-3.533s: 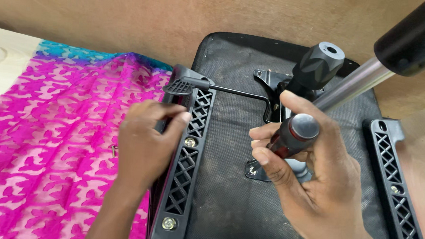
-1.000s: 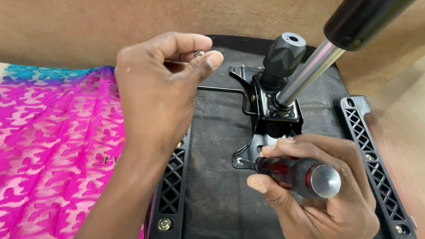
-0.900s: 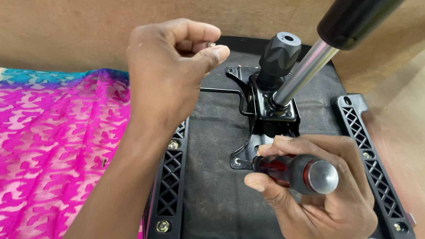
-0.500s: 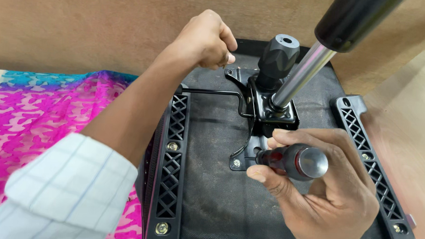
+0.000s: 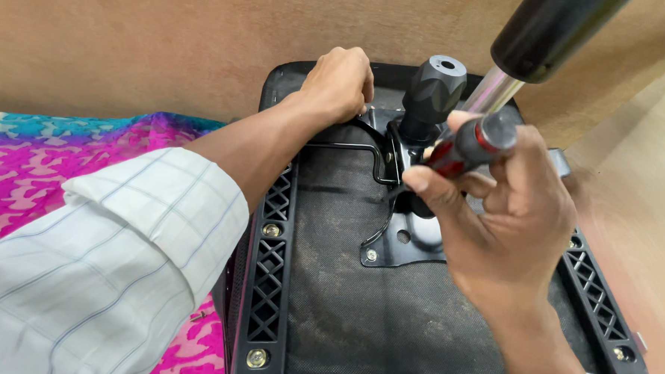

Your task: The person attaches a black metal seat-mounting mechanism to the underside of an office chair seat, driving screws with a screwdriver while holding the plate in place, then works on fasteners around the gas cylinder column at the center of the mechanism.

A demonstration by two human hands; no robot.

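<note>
One upturned chair seat (image 5: 386, 331), black, fabric-covered underside facing up, filling the frame from centre toward 6 o'clock. Two black lattice brackets: one (image 5: 268, 281) at 8 o'clock with two bolt heads showing, the other (image 5: 596, 311) at 4 o'clock. One metal mechanism plate (image 5: 404, 250) at centre, bolted down, carrying one black ribbed knob (image 5: 434, 87) at 12 o'clock and one bent lever rod (image 5: 349, 146) running toward 10 o'clock. One chrome gas cylinder (image 5: 497, 89) with black sleeve, slanting off toward 1 o'clock.

Left hand (image 5: 341, 83) closed into a fist at 11 o'clock, resting against the plate's far corner; contents of the fist hidden. Right hand (image 5: 511, 210) at 3 o'clock, wrapped around one screwdriver (image 5: 469, 144), red-and-black handle, silver cap uppermost.

One pink and turquoise patterned cloth (image 5: 64, 175) at 9 o'clock.
</note>
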